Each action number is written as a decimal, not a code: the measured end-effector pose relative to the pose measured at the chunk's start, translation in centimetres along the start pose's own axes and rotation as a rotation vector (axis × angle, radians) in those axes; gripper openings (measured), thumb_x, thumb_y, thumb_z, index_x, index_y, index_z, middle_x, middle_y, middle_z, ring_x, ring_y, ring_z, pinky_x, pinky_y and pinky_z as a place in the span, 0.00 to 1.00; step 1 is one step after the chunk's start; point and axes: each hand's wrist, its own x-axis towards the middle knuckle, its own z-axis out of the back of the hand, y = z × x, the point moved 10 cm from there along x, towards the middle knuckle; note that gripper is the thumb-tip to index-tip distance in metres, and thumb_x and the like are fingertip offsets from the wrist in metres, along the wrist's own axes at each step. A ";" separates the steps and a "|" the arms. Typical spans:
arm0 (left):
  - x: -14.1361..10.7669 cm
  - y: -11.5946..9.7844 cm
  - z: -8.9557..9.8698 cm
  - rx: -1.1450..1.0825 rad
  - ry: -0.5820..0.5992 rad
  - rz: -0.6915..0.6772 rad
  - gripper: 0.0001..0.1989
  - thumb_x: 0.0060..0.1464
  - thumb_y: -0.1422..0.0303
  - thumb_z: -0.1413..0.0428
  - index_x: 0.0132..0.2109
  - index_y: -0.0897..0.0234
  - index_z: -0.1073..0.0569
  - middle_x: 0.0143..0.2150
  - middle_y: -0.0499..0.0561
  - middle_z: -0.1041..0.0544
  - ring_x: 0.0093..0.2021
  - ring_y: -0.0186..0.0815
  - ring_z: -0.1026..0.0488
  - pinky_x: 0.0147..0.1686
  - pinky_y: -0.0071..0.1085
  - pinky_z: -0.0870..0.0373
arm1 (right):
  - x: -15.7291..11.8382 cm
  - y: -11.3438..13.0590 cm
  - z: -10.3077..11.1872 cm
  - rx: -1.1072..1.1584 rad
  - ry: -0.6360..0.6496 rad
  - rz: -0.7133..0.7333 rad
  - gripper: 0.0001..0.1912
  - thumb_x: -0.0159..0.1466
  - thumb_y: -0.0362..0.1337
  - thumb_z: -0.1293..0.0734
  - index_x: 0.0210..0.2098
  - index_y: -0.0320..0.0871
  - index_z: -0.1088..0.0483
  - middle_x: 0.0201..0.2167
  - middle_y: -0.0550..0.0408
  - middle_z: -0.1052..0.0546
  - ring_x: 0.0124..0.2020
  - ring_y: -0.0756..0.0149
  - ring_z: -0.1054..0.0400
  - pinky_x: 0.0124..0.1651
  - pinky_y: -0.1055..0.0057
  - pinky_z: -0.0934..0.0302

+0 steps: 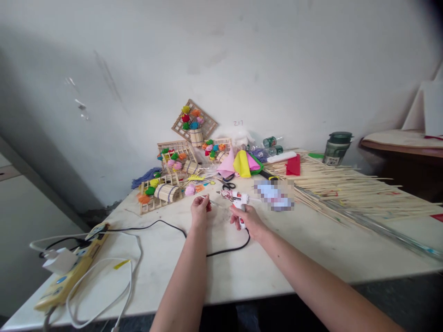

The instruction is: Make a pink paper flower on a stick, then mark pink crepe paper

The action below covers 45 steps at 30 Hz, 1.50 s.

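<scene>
White glue gun (239,199): gripped in right hand (249,220).
Left hand (200,211): closed, pinching what looks like a thin stick (215,203).
Nozzle (218,192): just beyond left hand; gluing seems the step, next calling for steady alignment.

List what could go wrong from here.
The glue gun in the right hand has its nozzle near the left hand; if hot, a burn is possible. Its cord crosses beneath the left forearm and could snag. Scissors lie close beyond the glue gun and may get bumped.
</scene>
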 end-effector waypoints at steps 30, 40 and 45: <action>-0.1 1.0 1.5 -0.175 -0.109 0.071 0.13 0.38 0.67 0.38 0.29 0.69 0.33 0.24 0.51 0.26 0.25 0.32 0.27 0.29 0.28 0.30 | 0.0 -1.9 0.4 -0.102 -0.001 -0.125 0.22 0.54 0.54 0.39 0.27 0.38 0.36 0.18 0.55 0.27 0.08 0.76 0.42 0.10 0.78 0.49; -0.2 1.0 1.0 -0.175 -0.055 0.067 0.14 0.38 0.67 0.39 0.31 0.69 0.32 0.26 0.51 0.25 0.25 0.32 0.27 0.28 0.27 0.31 | 0.0 -2.0 0.7 -0.154 -0.042 -0.135 0.22 0.54 0.55 0.39 0.22 0.40 0.38 0.16 0.57 0.29 0.07 0.77 0.43 0.09 0.78 0.51; -0.3 1.0 0.9 -0.173 -0.051 0.077 0.14 0.39 0.67 0.39 0.32 0.69 0.32 0.30 0.53 0.24 0.26 0.32 0.26 0.28 0.27 0.31 | 0.0 -2.0 0.6 -0.207 -0.034 -0.119 0.24 0.54 0.56 0.40 0.18 0.40 0.39 0.13 0.57 0.31 0.07 0.77 0.44 0.10 0.78 0.51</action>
